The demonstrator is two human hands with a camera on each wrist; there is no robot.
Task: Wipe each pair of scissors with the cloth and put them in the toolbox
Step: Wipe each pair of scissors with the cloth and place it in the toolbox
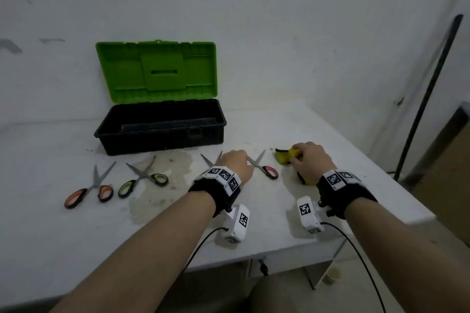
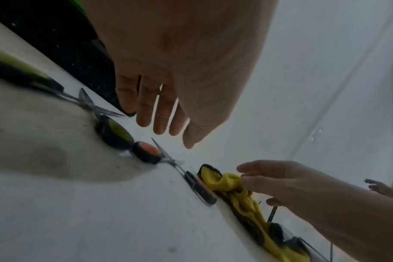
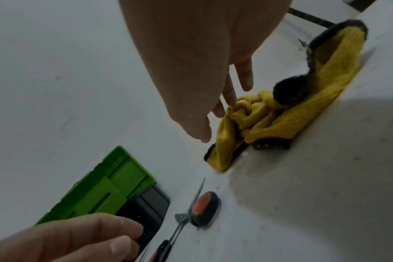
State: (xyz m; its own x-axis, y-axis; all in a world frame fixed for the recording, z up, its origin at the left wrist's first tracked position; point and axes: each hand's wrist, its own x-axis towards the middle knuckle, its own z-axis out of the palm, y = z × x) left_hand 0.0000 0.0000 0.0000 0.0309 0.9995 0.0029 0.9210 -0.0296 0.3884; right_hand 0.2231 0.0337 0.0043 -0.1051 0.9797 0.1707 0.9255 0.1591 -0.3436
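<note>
An open toolbox (image 1: 162, 132), black with a green lid (image 3: 101, 191), stands at the back of the white table (image 1: 76, 236). In front of it lie orange-handled scissors (image 1: 89, 189), green-handled scissors (image 1: 143, 178) and red-handled scissors (image 1: 265, 170), all spread open. My left hand (image 1: 236, 159) hovers just over the red-handled scissors (image 2: 148, 153) with straight fingers (image 2: 162, 124), holding nothing. To the right, my right hand (image 1: 302, 154) reaches onto a crumpled yellow cloth (image 3: 258, 120); its fingertips (image 3: 230, 101) touch the fabric without a clear grip.
A brownish stain (image 1: 157, 185) marks the table between the scissors. The table's right edge runs close behind the cloth. Beyond it, a black pole (image 1: 429, 94) leans against the wall, with a brown box (image 1: 447, 160) beside it.
</note>
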